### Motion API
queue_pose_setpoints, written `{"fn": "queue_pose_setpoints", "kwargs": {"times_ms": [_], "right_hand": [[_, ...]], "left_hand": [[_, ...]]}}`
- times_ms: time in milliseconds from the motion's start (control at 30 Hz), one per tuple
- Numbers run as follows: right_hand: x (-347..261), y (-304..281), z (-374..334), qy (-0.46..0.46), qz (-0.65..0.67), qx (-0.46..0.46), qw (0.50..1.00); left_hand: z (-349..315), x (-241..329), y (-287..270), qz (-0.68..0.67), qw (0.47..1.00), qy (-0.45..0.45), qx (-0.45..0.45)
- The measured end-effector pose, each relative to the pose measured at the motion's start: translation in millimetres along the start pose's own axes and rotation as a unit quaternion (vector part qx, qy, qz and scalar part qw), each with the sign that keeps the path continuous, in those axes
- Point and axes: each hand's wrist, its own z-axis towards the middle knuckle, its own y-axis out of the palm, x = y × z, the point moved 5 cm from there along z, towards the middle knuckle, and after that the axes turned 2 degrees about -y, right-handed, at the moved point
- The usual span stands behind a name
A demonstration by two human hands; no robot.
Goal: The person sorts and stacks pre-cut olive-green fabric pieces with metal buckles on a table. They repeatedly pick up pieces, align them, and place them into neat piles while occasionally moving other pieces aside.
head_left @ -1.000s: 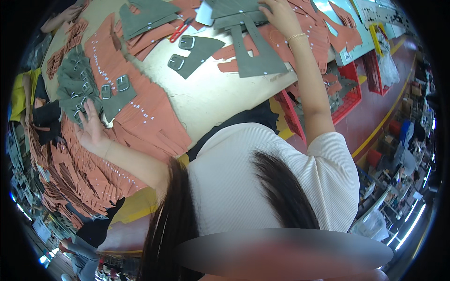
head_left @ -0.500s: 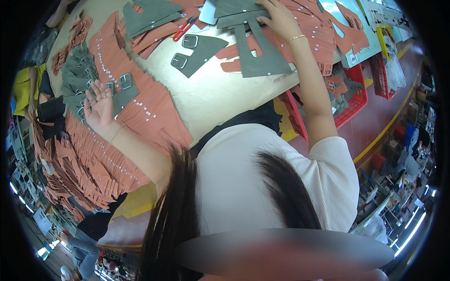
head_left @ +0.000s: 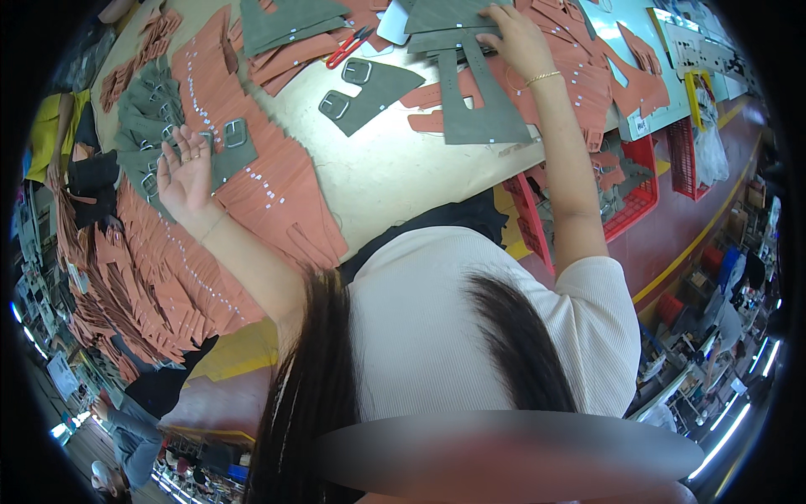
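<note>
My left hand (head_left: 186, 178), palm up with fingers spread and nothing in it, hovers beside a pile of dark green straps with buckles (head_left: 147, 118). One green buckled strap end (head_left: 238, 134) lies near its fingers, on overlapping rows of orange-brown pieces (head_left: 273, 181). At the far side of the table, my right hand (head_left: 522, 42) rests on a stack of green cut pieces (head_left: 445, 17), its fingers stretched and thumb apart. Below that stack lies a green piece with a slot (head_left: 483, 126). Between my hands sits a green piece with two buckles (head_left: 369, 97).
Red-handled thread snips (head_left: 344, 52) lie near the far edge of the pale table (head_left: 336, 189). More green pieces (head_left: 290, 25) are stacked at far left. Red crates (head_left: 642, 197) stand right of the table. A person in yellow (head_left: 54, 143) is at the left.
The whole view has shifted slightly, with the table things now a little further right and lower. My left hand's fingers are raised a little more; my right hand stays on the green stack.
</note>
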Motion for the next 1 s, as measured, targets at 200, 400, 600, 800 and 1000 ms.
{"fn": "queue_pose_setpoints", "kwargs": {"times_ms": [200,400,600,800,1000], "right_hand": [[10,7,26,-0.132,-0.123,0.013,0.984],[13,12,42,-0.249,-0.180,0.018,0.952],[7,16,32,-0.284,-0.223,0.097,0.928],[-1,16,22,-0.270,-0.214,0.182,0.921],[-5,18,18,-0.262,-0.215,0.176,0.924]], "left_hand": [[1,-3,-2,0.023,0.999,0.018,0.014],[-10,-5,-4,0.011,0.998,0.044,0.035],[-6,-53,12,0.060,0.998,0.014,0.028],[55,-180,12,0.160,0.969,-0.187,0.031],[131,-199,-7,0.361,0.926,-0.111,-0.005]]}}
